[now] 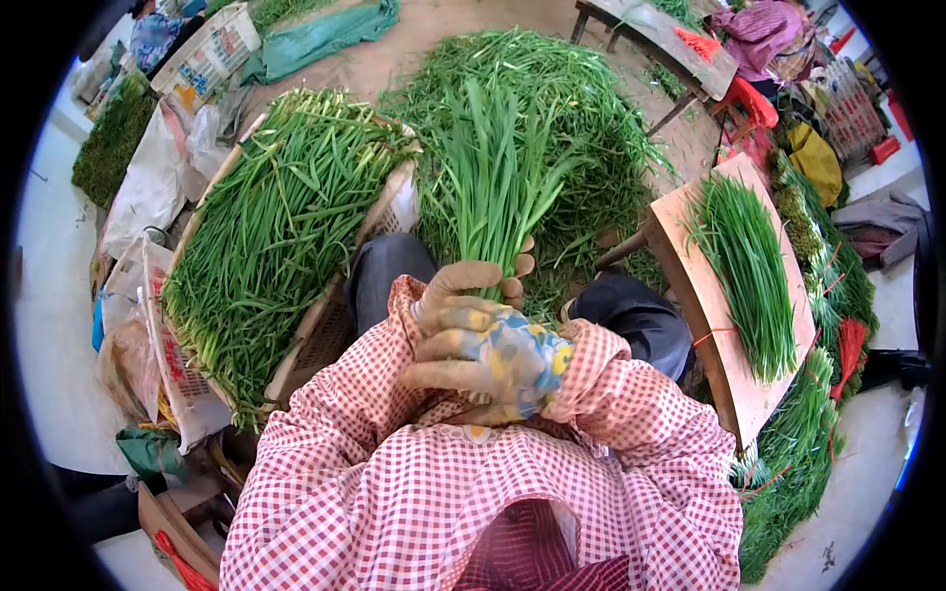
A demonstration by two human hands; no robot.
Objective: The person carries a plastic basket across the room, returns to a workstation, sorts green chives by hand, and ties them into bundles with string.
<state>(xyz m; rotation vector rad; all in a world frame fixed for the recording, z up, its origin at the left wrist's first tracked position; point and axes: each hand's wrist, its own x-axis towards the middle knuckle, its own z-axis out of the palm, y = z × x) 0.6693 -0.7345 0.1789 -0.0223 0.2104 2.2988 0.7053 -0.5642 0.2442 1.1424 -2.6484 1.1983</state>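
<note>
A bunch of long green leafy stalks stands upright in front of my chest, its leaves fanning out at the top. My left hand, in a tan glove, is closed round the lower part of the bunch, with fingertips showing on the far side. My right hand, in a tan glove with a blue and yellow patterned back, lies across in front of the left one, over the bottom of the bunch. Its fingers are stretched out and slightly apart. The stalk ends are hidden behind the hands.
A basket of green stalks stands at the left. Beyond my knees lies a big heap of loose leaves. On a wooden bench at the right rests another bundle. Tied bundles lie beyond it. A person is at the upper right.
</note>
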